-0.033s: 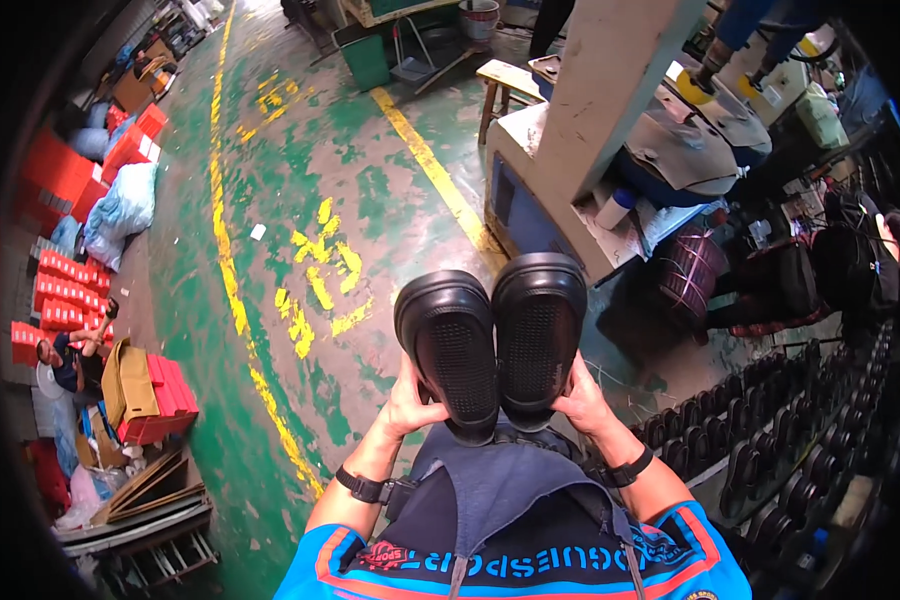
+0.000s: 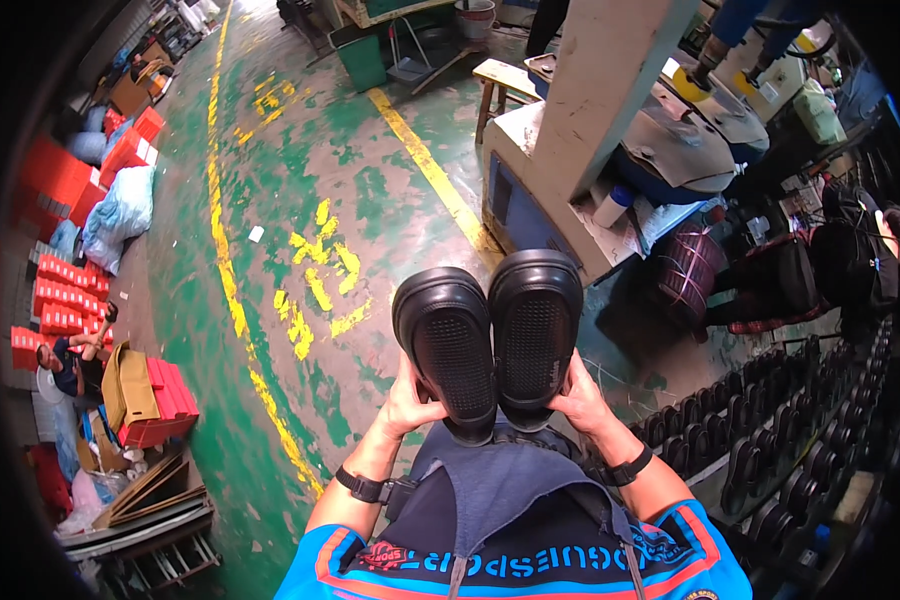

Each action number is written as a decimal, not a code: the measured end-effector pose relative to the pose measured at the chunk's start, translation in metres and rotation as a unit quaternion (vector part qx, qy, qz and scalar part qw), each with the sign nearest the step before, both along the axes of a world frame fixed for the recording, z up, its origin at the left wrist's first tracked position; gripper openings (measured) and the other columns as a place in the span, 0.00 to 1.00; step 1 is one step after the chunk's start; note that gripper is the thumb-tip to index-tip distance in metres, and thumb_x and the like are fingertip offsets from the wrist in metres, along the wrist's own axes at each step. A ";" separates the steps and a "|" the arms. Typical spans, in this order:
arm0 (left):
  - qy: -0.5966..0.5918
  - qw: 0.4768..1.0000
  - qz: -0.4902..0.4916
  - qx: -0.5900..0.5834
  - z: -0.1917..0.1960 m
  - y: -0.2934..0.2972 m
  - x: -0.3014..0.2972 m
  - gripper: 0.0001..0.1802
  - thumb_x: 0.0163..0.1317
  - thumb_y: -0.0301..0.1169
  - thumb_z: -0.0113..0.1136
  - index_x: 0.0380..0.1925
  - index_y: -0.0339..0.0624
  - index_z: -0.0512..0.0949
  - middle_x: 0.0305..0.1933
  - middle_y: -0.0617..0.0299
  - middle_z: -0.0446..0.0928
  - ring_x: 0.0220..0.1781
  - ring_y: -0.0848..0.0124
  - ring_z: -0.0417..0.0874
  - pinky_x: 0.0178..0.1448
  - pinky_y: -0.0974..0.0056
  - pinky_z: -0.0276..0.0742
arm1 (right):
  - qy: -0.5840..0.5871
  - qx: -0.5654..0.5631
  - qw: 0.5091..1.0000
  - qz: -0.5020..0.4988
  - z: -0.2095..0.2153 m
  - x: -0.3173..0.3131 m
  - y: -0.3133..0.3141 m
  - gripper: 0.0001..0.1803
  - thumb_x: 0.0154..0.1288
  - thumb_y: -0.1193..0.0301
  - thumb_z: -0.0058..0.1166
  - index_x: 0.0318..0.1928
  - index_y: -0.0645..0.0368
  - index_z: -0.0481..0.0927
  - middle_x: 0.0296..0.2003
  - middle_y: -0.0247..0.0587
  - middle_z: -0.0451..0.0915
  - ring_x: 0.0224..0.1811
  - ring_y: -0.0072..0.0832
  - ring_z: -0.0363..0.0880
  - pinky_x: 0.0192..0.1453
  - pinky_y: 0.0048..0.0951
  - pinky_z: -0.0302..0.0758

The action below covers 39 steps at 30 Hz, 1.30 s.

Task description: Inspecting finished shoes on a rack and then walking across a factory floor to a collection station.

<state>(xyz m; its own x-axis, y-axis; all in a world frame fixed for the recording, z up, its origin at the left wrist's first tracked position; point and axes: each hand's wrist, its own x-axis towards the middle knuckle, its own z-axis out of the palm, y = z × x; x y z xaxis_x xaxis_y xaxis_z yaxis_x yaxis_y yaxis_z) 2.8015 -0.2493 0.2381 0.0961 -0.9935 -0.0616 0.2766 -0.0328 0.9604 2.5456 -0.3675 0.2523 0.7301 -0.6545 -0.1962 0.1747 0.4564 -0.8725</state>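
A pair of black shoes is held up side by side in front of me, textured soles facing me and toes at the top. My left hand (image 2: 406,402) grips the left shoe (image 2: 444,345) along its outer side near the heel, thumb against the edge. In the same way my right hand (image 2: 581,402) is closed on the right shoe (image 2: 534,335). Most of my fingers are hidden behind the shoes. The two shoes are close together, nearly touching along their inner sides.
Racks of black shoes (image 2: 740,470) run along the right. A machine with a pale post (image 2: 600,110) stands ahead right, and beyond it a person (image 2: 855,255) in dark clothing. Red boxes (image 2: 65,290) and another person (image 2: 65,365) are at the left. Yellow lines (image 2: 225,265) mark the green floor.
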 end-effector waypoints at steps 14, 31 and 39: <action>0.178 0.983 0.027 0.020 -0.003 -0.025 -0.014 0.54 0.40 0.25 0.67 0.68 0.43 0.47 0.60 0.56 0.66 0.59 0.65 0.72 0.63 0.60 0.69 | -0.004 0.057 0.997 -0.050 0.000 0.002 -0.003 0.49 0.46 0.72 0.67 0.68 0.59 0.54 0.60 0.38 0.66 0.63 0.29 0.63 0.69 0.32 0.56; 0.178 0.981 0.049 0.059 -0.006 -0.012 -0.017 0.47 0.38 0.24 0.63 0.64 0.40 0.55 0.58 0.58 0.68 0.59 0.67 0.71 0.64 0.62 0.64 | -0.042 0.078 0.996 -0.022 -0.006 0.000 0.011 0.47 0.55 0.67 0.62 0.70 0.62 0.49 0.65 0.42 0.61 0.68 0.30 0.58 0.72 0.32 0.50; 0.180 0.981 0.038 0.061 0.002 -0.009 -0.022 0.47 0.39 0.24 0.63 0.64 0.40 0.55 0.58 0.58 0.68 0.60 0.67 0.70 0.65 0.62 0.63 | -0.149 0.189 0.966 -0.093 -0.043 -0.010 0.020 0.33 0.73 0.54 0.37 0.69 0.63 0.51 0.67 0.41 0.58 0.69 0.29 0.56 0.73 0.33 0.49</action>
